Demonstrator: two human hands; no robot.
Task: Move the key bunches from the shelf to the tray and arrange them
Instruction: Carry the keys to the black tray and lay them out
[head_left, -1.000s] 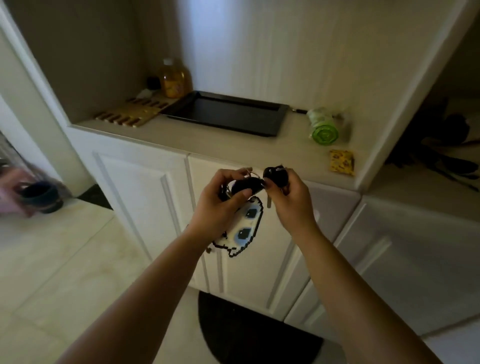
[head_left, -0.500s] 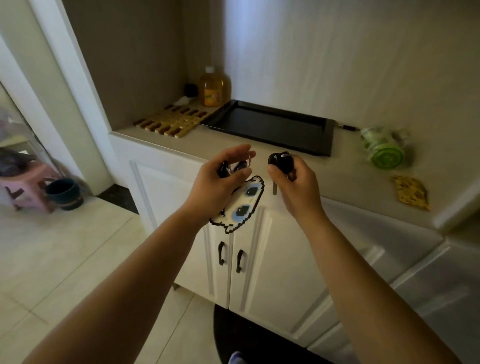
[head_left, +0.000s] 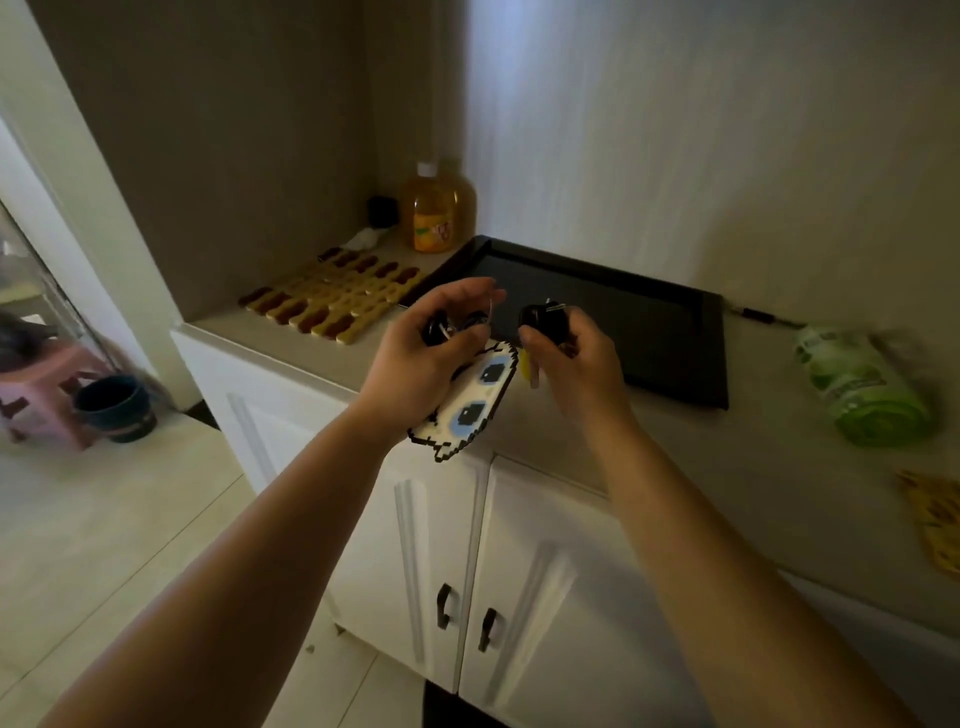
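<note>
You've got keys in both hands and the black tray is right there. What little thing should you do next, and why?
Probably reach forward and lower the right hand with its black key into the black tray. The tray looks bare, both hands already hover at its near edge, and the left hand holds the bunch with the pixel charm.

The hands have been drawn apart: a second ago the left hand (head_left: 422, 358) and right hand (head_left: 571, 358) were pressed together on one cluster, and now a gap is seen between them. The black key (head_left: 543, 322) is held separately in the right hand, while the keys (head_left: 457, 328) with the pixel charm (head_left: 470, 402) (hanging below the palm) are kept in the left. Both hands have been carried up over the counter (head_left: 675, 441), at the tray's (head_left: 670, 389) front edge.
</note>
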